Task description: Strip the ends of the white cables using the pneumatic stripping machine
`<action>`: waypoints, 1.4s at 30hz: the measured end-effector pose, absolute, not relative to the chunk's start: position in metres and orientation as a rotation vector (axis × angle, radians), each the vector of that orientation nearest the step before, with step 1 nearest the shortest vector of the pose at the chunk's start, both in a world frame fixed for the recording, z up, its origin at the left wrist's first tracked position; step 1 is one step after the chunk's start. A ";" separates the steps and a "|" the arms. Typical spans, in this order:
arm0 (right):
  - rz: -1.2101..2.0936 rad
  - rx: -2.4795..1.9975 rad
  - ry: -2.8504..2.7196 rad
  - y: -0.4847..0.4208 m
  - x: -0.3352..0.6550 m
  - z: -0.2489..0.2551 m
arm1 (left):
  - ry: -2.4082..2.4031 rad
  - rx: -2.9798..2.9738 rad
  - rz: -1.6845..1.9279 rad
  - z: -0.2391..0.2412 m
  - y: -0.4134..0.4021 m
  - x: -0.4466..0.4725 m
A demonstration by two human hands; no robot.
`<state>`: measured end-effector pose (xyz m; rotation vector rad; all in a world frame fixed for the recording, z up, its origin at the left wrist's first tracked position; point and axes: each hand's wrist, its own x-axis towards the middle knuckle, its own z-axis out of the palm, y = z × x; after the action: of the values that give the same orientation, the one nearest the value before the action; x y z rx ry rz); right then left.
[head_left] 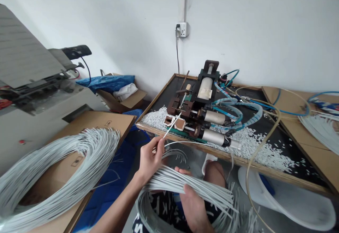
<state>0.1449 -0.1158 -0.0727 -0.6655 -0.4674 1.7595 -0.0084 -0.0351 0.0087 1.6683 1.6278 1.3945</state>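
Observation:
My left hand (151,158) is closed in a pinch on a single white wire (171,126). The wire's far end points up into the jaws of a pneumatic wire-stripping machine (180,106) on the bench. My right hand (192,199) grips a thick bundle of white wires (197,187) above my lap, its thumb across the top. The bundle curves round in a loop below my hands, and its cut ends fan out to the right. Part of the right hand's fingers is hidden behind the wires.
Small white offcuts (261,151) cover parts of the black bench (284,134). A large wire coil (97,159) lies on cardboard at left, beside a grey machine (53,116). Air hoses (254,114) loop at right. A white basin (291,204) is under the bench.

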 end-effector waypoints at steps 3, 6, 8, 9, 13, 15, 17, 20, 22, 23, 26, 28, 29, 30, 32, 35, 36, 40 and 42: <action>1.738 -0.668 -0.480 -0.115 0.145 -0.072 | 1.536 1.599 1.519 0.012 -0.040 -0.008; 1.731 -0.670 -0.475 -0.114 0.144 -0.072 | 1.446 1.554 1.581 0.014 -0.045 -0.010; 1.738 -0.666 -0.465 -0.114 0.143 -0.073 | 1.397 1.544 1.589 0.016 -0.048 -0.010; 1.742 -0.666 -0.460 -0.114 0.143 -0.073 | 1.378 1.540 1.589 0.017 -0.050 -0.010; 1.753 -0.653 -0.441 -0.114 0.143 -0.071 | 1.328 1.522 1.614 0.023 -0.055 -0.007; 1.754 -0.643 -0.442 -0.114 0.144 -0.071 | 1.315 1.522 1.628 0.024 -0.056 -0.006; 1.754 -0.635 -0.442 -0.114 0.144 -0.070 | 1.310 1.531 1.632 0.025 -0.056 -0.006; 1.761 -0.628 -0.439 -0.114 0.143 -0.069 | 1.305 1.558 1.637 0.024 -0.056 -0.007; 1.761 -0.626 -0.435 -0.114 0.143 -0.069 | 1.307 1.577 1.642 0.023 -0.056 -0.007; 1.763 -0.620 -0.433 -0.114 0.144 -0.069 | 1.312 1.584 1.642 0.022 -0.057 -0.007; 1.776 -0.591 -0.431 -0.114 0.144 -0.069 | 1.328 1.598 1.647 0.021 -0.059 -0.008; 1.775 -0.580 -0.436 -0.114 0.145 -0.069 | 1.346 1.622 1.654 0.021 -0.059 -0.008; 1.773 -0.581 -0.436 -0.114 0.145 -0.069 | 1.359 1.661 1.644 0.022 -0.058 -0.009; 1.770 -0.585 -0.437 -0.114 0.145 -0.070 | 1.361 1.746 1.592 0.024 -0.057 -0.009; 1.764 -0.591 -0.442 -0.116 0.144 -0.071 | 1.330 2.038 1.355 0.028 -0.054 -0.009; 1.749 -0.588 -0.447 -0.120 0.142 -0.072 | 1.199 2.441 0.892 0.035 -0.051 -0.005; 1.736 -0.588 -0.444 -0.121 0.142 -0.072 | 1.159 2.494 0.814 0.037 -0.051 -0.003; 1.692 -0.630 -0.446 -0.121 0.141 -0.073 | 0.913 2.467 0.665 0.044 -0.056 0.004; 1.671 -0.662 -0.459 -0.120 0.141 -0.074 | 0.825 2.419 0.578 0.047 -0.058 0.005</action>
<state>0.1406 -0.1203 -0.0737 -0.6619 -0.4590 1.6714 0.0052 -0.0581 0.0471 2.4193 0.8251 0.5782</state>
